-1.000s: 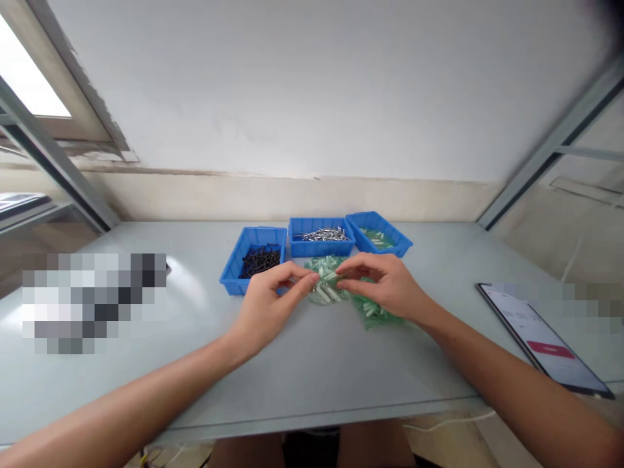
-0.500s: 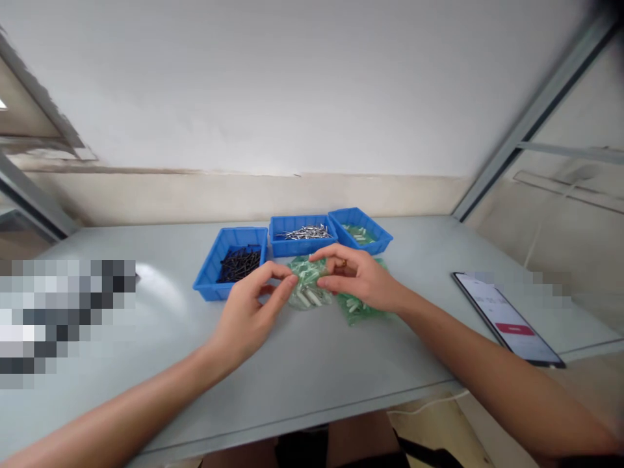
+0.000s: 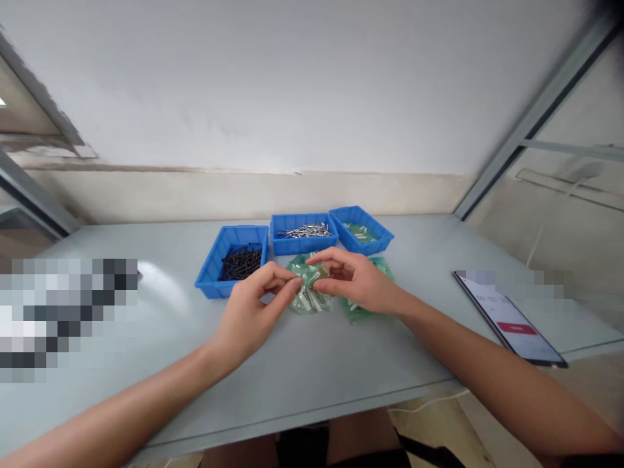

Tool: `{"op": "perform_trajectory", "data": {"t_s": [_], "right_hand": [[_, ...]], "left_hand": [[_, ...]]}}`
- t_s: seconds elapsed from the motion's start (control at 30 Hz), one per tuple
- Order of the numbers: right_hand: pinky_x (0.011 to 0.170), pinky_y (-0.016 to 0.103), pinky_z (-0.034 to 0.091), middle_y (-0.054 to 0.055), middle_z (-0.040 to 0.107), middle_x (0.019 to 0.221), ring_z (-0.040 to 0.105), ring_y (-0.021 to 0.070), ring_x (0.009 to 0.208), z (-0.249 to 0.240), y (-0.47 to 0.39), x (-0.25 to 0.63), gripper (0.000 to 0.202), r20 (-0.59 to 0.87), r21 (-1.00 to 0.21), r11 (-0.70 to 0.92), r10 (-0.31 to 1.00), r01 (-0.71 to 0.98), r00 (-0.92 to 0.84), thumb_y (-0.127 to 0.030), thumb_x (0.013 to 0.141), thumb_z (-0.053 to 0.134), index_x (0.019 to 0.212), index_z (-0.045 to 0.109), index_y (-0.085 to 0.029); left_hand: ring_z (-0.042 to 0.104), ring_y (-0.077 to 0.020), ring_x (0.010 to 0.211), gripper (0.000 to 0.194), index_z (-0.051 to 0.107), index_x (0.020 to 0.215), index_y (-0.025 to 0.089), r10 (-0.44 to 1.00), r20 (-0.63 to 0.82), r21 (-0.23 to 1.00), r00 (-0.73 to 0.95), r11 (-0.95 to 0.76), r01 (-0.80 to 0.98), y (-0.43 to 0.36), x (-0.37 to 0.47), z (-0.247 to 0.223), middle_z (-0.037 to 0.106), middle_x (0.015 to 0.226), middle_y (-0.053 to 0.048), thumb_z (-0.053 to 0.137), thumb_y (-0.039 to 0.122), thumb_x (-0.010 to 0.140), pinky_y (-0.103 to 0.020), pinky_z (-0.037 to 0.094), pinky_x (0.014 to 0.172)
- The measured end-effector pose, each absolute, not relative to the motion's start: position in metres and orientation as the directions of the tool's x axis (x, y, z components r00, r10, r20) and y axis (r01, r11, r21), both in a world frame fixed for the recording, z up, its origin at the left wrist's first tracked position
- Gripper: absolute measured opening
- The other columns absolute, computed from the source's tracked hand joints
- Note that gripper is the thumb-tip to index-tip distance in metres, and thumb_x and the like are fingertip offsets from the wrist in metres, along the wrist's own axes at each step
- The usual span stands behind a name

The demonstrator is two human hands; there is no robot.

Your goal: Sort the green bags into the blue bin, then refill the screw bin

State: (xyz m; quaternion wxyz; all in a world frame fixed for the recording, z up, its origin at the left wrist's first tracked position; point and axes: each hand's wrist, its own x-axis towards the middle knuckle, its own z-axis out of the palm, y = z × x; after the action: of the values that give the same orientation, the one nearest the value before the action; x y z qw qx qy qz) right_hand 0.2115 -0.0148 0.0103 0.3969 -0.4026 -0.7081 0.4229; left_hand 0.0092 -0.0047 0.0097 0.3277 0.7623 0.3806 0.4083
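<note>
A clear green plastic bag [image 3: 310, 300] with white plugs and metal pieces inside lies on the table between my hands. My left hand [image 3: 257, 300] pinches the bag's left side between thumb and fingers. From the right, my right hand [image 3: 358, 281] grips the bag's upper right part with thumb and fingertips. Partly under my right hand rests a second green bag [image 3: 358, 314] holding white pieces. Behind them stand three blue bins: one with black screws [image 3: 241, 262], one with silver screws or nails [image 3: 312, 231], one with green-bagged white plugs [image 3: 359, 233].
A phone [image 3: 509, 318] with a lit screen lies on the grey table [image 3: 292, 377] at the right. At the left is a pixelated dark and light object [image 3: 63, 312]. A wall rises behind the bins, with metal frame posts on both sides.
My fingers have shifted slightly on the bag, and its upper part looks more bunched. Both hands remain in nearly the same place.
</note>
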Motion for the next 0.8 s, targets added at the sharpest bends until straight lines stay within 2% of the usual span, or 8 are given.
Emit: {"op": "perform_trajectory", "data": {"t_s": [0.1,0.17,0.23,0.33,0.4,0.5,0.7,0.8], "right_hand": [[0.053,0.024,0.039,-0.005,0.043,0.064,0.044,0.0103,0.056,0.011,-0.015,0.212,0.029,0.229,-0.916,0.321,0.911,0.241,-0.343,-0.038,0.081,0.064,0.106,0.058,-0.025],[0.052,0.024,0.039,-0.005,0.044,0.065,0.044,0.01,0.056,0.011,-0.015,0.212,0.028,0.244,-0.915,0.329,0.912,0.233,-0.331,-0.038,0.081,0.064,0.105,0.058,-0.025],[0.053,0.024,0.04,-0.005,0.045,0.066,0.044,0.0098,0.056,0.011,-0.015,0.212,0.027,0.263,-0.914,0.341,0.911,0.222,-0.316,-0.037,0.081,0.064,0.104,0.058,-0.024],[0.053,0.024,0.041,-0.005,0.042,0.065,0.045,0.0099,0.056,0.012,-0.014,0.213,0.024,0.291,-0.914,0.354,0.912,0.197,-0.29,-0.034,0.082,0.063,0.103,0.058,-0.024],[0.053,0.023,0.042,-0.006,0.04,0.064,0.047,0.0102,0.057,0.013,-0.013,0.213,0.022,0.303,-0.916,0.359,0.913,0.182,-0.274,-0.032,0.083,0.062,0.104,0.058,-0.024],[0.053,0.023,0.044,-0.005,0.043,0.063,0.049,0.0103,0.057,0.013,-0.012,0.215,0.021,0.315,-0.913,0.369,0.908,0.174,-0.275,-0.031,0.085,0.059,0.105,0.058,-0.024],[0.054,0.025,0.044,-0.004,0.047,0.064,0.05,0.0109,0.056,0.014,-0.014,0.216,0.02,0.346,-0.895,0.404,0.897,0.19,-0.277,-0.03,0.088,0.055,0.107,0.059,-0.024],[0.053,0.025,0.043,-0.005,0.044,0.063,0.049,0.011,0.056,0.013,-0.015,0.215,0.02,0.352,-0.893,0.408,0.896,0.188,-0.27,-0.03,0.088,0.055,0.107,0.058,-0.024]], "left_hand": [[0.053,-0.0127,0.059,0.013,0.059,0.082,0.018,0.852,0.355,0.832,0.384,-0.476,0.285,-0.004,0.01,0.01,0.056,0.062,0.002,0.058,0.031,0.084,-0.023,0.04,0.054],[0.05,-0.012,0.056,0.013,0.058,0.092,0.019,0.86,0.333,0.868,0.387,-0.44,0.23,-0.004,0.011,0.01,0.051,0.057,0.004,0.058,0.03,0.085,-0.023,0.04,0.054],[0.05,-0.0119,0.054,0.024,0.053,0.107,0.021,0.867,0.3,0.909,0.398,-0.386,0.156,-0.003,0.012,0.01,0.048,0.055,0.006,0.058,0.03,0.085,-0.023,0.041,0.054],[0.053,-0.0123,0.056,0.037,0.045,0.118,0.021,0.876,0.24,0.95,0.419,-0.301,0.084,0.0,0.012,0.011,0.055,0.059,0.005,0.059,0.03,0.085,-0.023,0.044,0.057],[0.054,-0.0121,0.056,0.031,0.049,0.112,0.019,0.874,0.201,0.961,0.442,-0.263,0.085,0.002,0.011,0.011,0.057,0.059,0.004,0.059,0.031,0.085,-0.023,0.044,0.058],[0.053,-0.0115,0.056,0.016,0.058,0.087,0.017,0.859,0.179,0.952,0.479,-0.273,0.135,0.005,0.009,0.013,0.058,0.058,0.002,0.057,0.033,0.085,-0.023,0.043,0.058],[0.051,-0.0104,0.053,0.021,0.055,0.071,0.017,0.864,0.163,0.944,0.476,-0.277,0.18,0.003,0.009,0.019,0.056,0.054,0.004,0.058,0.033,0.084,-0.021,0.039,0.054],[0.05,-0.0095,0.052,0.024,0.052,0.066,0.017,0.864,0.145,0.948,0.482,-0.261,0.184,0.003,0.009,0.02,0.056,0.054,0.004,0.058,0.032,0.084,-0.02,0.039,0.053]]}}
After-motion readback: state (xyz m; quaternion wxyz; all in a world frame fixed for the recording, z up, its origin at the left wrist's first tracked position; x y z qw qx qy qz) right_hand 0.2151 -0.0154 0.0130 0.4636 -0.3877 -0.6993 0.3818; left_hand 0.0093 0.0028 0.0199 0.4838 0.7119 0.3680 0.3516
